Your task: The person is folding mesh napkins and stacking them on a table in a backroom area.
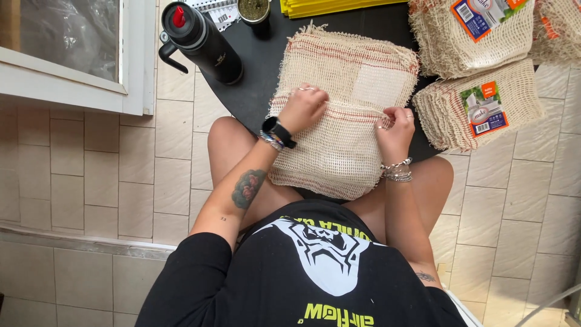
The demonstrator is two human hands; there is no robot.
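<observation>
A cream open-weave cloth point(339, 79) with red stripes lies on a black round table point(260, 85) and hangs over its near edge onto my knees. My left hand point(302, 109) presses on the cloth's middle with fingers curled, a watch at the wrist. At a fold near the cloth's right edge, my right hand point(394, 130) pinches the weave, bracelets on the wrist. A pale rectangular patch point(381, 85) shows through the cloth's upper right.
A black thermos flask point(203, 39) with a red button stands at the table's left. Folded stacks of the same cloth with paper labels point(478, 106) lie at the right. A small dark cup point(254, 11) and yellow sheets point(327, 6) sit at the back. Tiled floor all round.
</observation>
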